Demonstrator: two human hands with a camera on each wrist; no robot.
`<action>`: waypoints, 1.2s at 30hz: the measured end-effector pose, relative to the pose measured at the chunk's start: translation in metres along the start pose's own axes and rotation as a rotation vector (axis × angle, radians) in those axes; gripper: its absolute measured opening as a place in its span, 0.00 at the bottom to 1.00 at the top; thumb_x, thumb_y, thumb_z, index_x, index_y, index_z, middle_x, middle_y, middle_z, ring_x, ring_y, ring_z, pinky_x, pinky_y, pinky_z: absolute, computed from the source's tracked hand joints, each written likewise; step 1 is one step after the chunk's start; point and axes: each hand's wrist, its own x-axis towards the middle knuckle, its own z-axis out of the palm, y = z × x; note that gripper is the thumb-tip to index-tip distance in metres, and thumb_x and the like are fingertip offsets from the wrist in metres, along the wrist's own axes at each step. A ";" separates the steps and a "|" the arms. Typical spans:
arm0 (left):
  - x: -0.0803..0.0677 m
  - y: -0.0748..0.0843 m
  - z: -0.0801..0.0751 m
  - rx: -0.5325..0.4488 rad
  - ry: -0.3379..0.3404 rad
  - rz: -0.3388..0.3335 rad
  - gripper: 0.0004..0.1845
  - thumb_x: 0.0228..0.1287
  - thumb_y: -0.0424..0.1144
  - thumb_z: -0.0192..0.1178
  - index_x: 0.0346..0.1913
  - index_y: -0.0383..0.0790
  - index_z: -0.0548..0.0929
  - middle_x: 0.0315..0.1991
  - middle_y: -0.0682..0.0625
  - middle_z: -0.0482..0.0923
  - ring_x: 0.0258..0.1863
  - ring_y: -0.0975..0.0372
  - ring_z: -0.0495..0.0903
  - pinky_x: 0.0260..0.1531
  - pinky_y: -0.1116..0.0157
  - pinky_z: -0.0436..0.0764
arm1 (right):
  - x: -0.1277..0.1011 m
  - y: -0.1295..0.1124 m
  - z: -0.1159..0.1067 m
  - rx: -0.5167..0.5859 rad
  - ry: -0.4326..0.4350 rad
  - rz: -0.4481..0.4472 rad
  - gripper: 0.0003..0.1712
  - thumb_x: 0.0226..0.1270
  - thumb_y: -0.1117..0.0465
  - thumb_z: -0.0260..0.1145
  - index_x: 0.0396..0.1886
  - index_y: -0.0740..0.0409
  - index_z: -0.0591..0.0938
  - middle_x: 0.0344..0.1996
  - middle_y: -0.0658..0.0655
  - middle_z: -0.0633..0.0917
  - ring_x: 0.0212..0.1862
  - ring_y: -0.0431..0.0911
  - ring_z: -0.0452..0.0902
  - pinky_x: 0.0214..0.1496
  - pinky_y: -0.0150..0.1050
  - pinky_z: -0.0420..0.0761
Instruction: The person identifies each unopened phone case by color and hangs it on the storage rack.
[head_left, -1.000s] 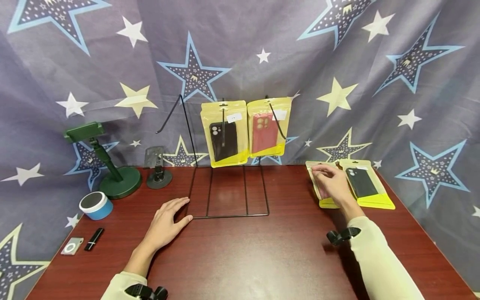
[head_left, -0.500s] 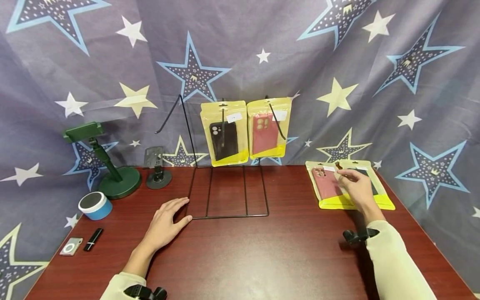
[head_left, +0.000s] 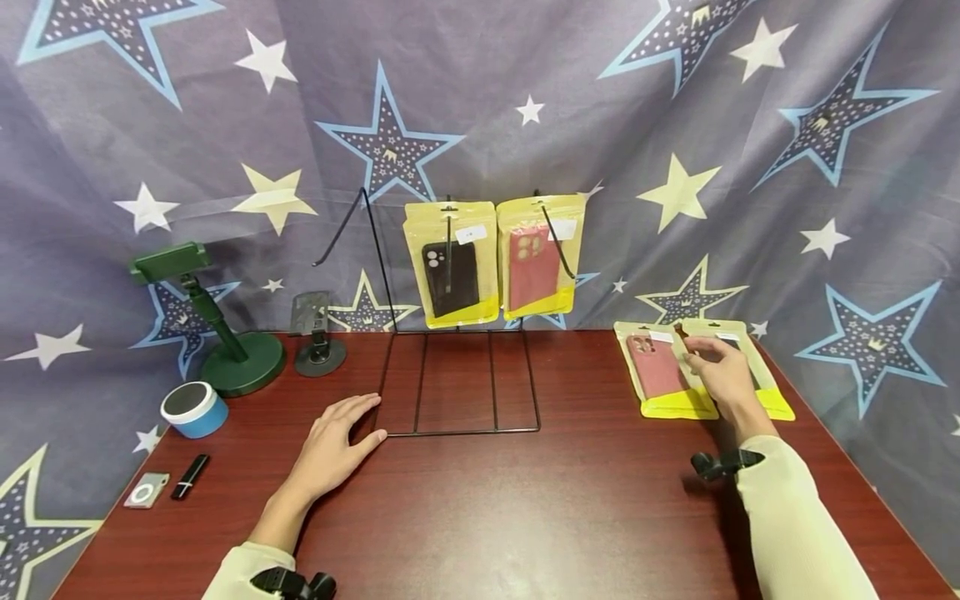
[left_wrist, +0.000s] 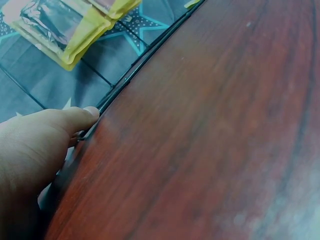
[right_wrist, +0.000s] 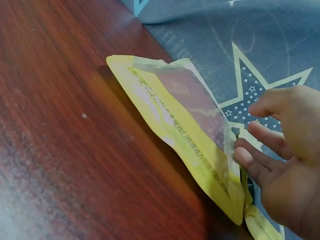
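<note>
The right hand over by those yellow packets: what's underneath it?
Under the right hand lies a yellow packet on the red-brown table. Only its top edge and bottom yellow strip show; the hand hides what is inside. Beside it, uncovered, lies a packet with a pink phone case.

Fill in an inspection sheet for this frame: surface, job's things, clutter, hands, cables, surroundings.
Surface: dark red wooden table, no spills seen.
Job's things: red-case pack and black-case pack lie flat at the right; two more packs hang on the wire rack.
Clutter: green phone stand, small black stand, blue speaker, silver player, black stick.
Hands: left hand rests flat at the rack's base corner; right hand hovers over the flat packs, fingers relaxed.
Cables: nothing seen.
Surroundings: star-print cloth backdrop.
</note>
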 end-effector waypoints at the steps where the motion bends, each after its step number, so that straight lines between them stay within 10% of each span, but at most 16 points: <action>1: 0.000 0.000 0.000 0.000 0.004 0.003 0.32 0.69 0.49 0.67 0.72 0.42 0.76 0.72 0.41 0.73 0.73 0.43 0.67 0.62 0.36 0.65 | 0.000 0.000 0.000 -0.007 -0.011 0.002 0.24 0.75 0.64 0.63 0.67 0.70 0.76 0.61 0.68 0.79 0.38 0.23 0.75 0.41 0.21 0.79; 9: -0.002 0.002 -0.001 0.002 0.021 0.007 0.31 0.69 0.49 0.68 0.72 0.43 0.77 0.72 0.42 0.74 0.72 0.43 0.68 0.62 0.36 0.66 | 0.000 -0.002 0.002 -0.128 -0.051 0.000 0.24 0.75 0.64 0.62 0.67 0.67 0.78 0.64 0.73 0.78 0.57 0.51 0.81 0.45 0.20 0.74; 18: -0.002 0.003 -0.002 0.003 0.019 0.001 0.31 0.69 0.49 0.68 0.72 0.43 0.77 0.72 0.43 0.75 0.72 0.44 0.69 0.62 0.35 0.67 | 0.002 -0.003 0.009 -0.339 -0.142 -0.027 0.31 0.71 0.58 0.68 0.70 0.64 0.76 0.63 0.79 0.77 0.63 0.72 0.72 0.63 0.66 0.71; 31: -0.002 0.004 -0.003 -0.002 0.008 0.001 0.31 0.69 0.49 0.68 0.72 0.43 0.76 0.72 0.42 0.74 0.72 0.43 0.68 0.62 0.35 0.66 | 0.005 -0.003 0.023 -0.362 -0.149 -0.058 0.22 0.69 0.63 0.68 0.61 0.65 0.84 0.54 0.75 0.85 0.53 0.61 0.80 0.47 0.40 0.72; 36: -0.001 0.004 -0.002 -0.002 0.011 -0.001 0.31 0.69 0.49 0.68 0.72 0.43 0.77 0.72 0.42 0.74 0.73 0.43 0.68 0.62 0.35 0.66 | 0.001 -0.005 0.027 -0.311 -0.149 -0.047 0.23 0.69 0.66 0.66 0.63 0.66 0.82 0.62 0.76 0.80 0.60 0.65 0.76 0.59 0.52 0.74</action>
